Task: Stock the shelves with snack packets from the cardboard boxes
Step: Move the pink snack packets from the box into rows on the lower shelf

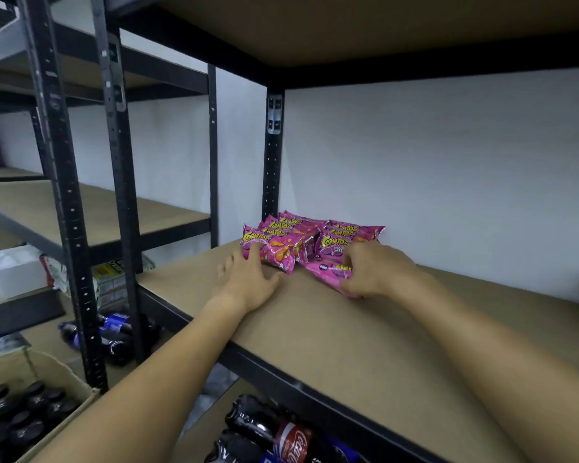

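Right hand (373, 270) curled round a pink snack packet (328, 274), pinching it flat against the brown shelf board (348, 332). Left hand (248, 279) spread flat, fingers straight, fingertips touching the nearest packet of the pink packet pile (301, 238) at the shelf's back-left corner, beside the black upright (272, 155). Below: cola bottles (281, 436) on the lower shelf, cardboard box (52, 370) of dark-capped bottles at lower left.

Cornitoz snack packets (283, 243): pink, yellow lettering, orange motif. Shelf board (365, 329): tan. Shelf frame (273, 162): black. Wall (448, 162): white.
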